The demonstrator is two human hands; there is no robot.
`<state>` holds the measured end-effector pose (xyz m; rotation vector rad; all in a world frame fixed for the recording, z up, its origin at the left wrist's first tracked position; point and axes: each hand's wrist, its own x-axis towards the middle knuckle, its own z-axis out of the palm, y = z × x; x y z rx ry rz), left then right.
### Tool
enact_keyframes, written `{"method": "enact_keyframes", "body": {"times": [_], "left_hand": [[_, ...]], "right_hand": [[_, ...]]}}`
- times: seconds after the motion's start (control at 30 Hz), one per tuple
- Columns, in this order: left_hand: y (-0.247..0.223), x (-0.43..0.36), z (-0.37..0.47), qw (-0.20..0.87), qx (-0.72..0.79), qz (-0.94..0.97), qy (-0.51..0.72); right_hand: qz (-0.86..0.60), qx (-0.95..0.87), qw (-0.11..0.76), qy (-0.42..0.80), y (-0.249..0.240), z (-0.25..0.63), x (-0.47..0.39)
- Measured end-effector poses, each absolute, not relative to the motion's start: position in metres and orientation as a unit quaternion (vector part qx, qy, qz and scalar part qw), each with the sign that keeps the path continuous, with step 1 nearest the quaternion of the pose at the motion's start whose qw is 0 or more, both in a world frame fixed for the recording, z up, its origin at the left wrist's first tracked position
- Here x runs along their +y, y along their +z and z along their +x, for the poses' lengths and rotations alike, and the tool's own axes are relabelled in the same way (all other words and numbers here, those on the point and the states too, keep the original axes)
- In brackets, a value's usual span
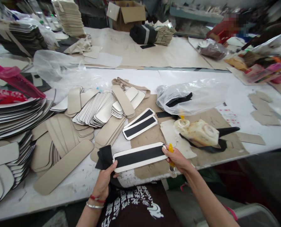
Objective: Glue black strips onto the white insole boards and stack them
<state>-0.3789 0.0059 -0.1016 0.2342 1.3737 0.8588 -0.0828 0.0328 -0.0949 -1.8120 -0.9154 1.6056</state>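
- Panel (140, 157): white, long, rounded at the ends, with a black strip (152, 153) along its middle; held up near the table's front edge, slightly tilted, right end higher.
- Left hand (104, 180): closed on the panel's left end, thumb on top, fingertips showing below the lower edge.
- Right hand (175, 158): pinching the panel's right end, thumb on the face; also holds a yellow brush (172, 164), its tip pointing down.
- Black cloth (104, 156): bunched just beside the panel's left end, above the left hand.
- Two similar panels (140, 126): just beyond the held one, overlapping, black strips facing up.
- Brown board (152, 135): flat on the table (67, 195), partly beneath those two.
- Glue jug (199, 132): yellowed, on the board's right part, beyond the right hand.
- Plastic bag (202, 94): behind the jug, black material inside.
- Beige pieces (63, 167): spread left of the hands; fanned white pieces (95, 108) behind them.
- Far side: open carton (133, 15), black bundle (142, 34).
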Motion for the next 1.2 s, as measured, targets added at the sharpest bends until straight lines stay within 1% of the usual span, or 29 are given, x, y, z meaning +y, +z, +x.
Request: {"method": "enact_keyframes", "body": {"times": [0.23, 0.37, 0.43, 0.5, 0.6, 0.67, 0.73, 0.8, 0.9, 1.0, 1.07, 1.13, 1.2], "left_hand": [[-0.1, 0.011, -0.374, 0.686, 0.61, 0.091, 0.386], [-0.101, 0.012, -0.369, 0.735, 0.562, 0.039, 0.379], [-0.101, 0.015, -0.366, 0.741, 0.555, 0.02, 0.376], [-0.1, 0.022, -0.361, 0.729, 0.579, 0.019, 0.365], [-0.096, 0.044, -0.349, 0.68, 0.631, 0.072, 0.367], [-0.095, 0.062, -0.338, 0.645, 0.647, 0.116, 0.39], [-0.097, 0.079, -0.327, 0.614, 0.659, 0.143, 0.409], [-0.103, 0.09, -0.319, 0.588, 0.672, 0.162, 0.421], [-0.116, 0.092, -0.318, 0.545, 0.695, 0.174, 0.436], [-0.124, 0.082, -0.324, 0.523, 0.718, 0.143, 0.437], [-0.126, 0.075, -0.329, 0.521, 0.727, 0.134, 0.428], [-0.126, 0.067, -0.333, 0.523, 0.733, 0.128, 0.416], [-0.127, 0.06, -0.336, 0.529, 0.734, 0.116, 0.41]], "right_hand": [[-0.687, -0.345, 0.281, 0.574, -0.098, -0.078, 0.038], [-0.646, -0.317, 0.307, 0.623, -0.1, -0.071, 0.043], [-0.625, -0.284, 0.327, 0.65, -0.103, -0.067, 0.05], [-0.623, -0.245, 0.351, 0.655, -0.105, -0.063, 0.062], [-0.641, -0.209, 0.394, 0.625, -0.108, -0.062, 0.092], [-0.647, -0.211, 0.423, 0.598, -0.11, -0.062, 0.114], [-0.667, -0.227, 0.432, 0.562, -0.114, -0.062, 0.133], [-0.712, -0.267, 0.403, 0.51, -0.118, -0.061, 0.145], [-0.759, -0.378, 0.295, 0.44, -0.12, -0.063, 0.153], [-0.73, -0.542, 0.162, 0.383, -0.107, -0.083, 0.164], [-0.688, -0.646, 0.081, 0.32, -0.092, -0.111, 0.183], [-0.666, -0.7, 0.025, 0.258, -0.079, -0.146, 0.212], [-0.667, -0.715, 0.004, 0.211, -0.072, -0.182, 0.246]]}}
